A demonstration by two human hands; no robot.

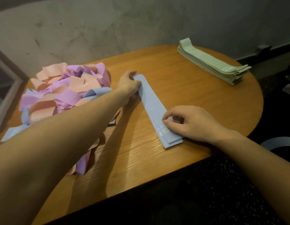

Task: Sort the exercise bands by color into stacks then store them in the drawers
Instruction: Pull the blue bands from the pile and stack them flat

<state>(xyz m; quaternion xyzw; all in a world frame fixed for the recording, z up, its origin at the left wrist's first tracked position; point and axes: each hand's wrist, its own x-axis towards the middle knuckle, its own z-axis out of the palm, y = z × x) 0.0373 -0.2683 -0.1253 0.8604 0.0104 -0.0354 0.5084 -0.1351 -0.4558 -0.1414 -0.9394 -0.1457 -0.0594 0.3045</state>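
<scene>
A small stack of flat blue bands [153, 104] lies diagonally in the middle of the wooden table [197, 98]. My left hand [129, 84] grips the far end of the top blue band. My right hand [186, 122] pinches its near end with curled fingers. A neat stack of green bands [212, 62] sits at the far right of the table. A loose heap of pink, purple and blue bands [63, 95] covers the left side, partly hidden by my left forearm.
A grey concrete wall [141, 25] runs behind the table. The table's straight front edge [141, 184] is near me, with dark floor below. Another blue band [275, 142] shows off the table's right edge. No drawers are in view.
</scene>
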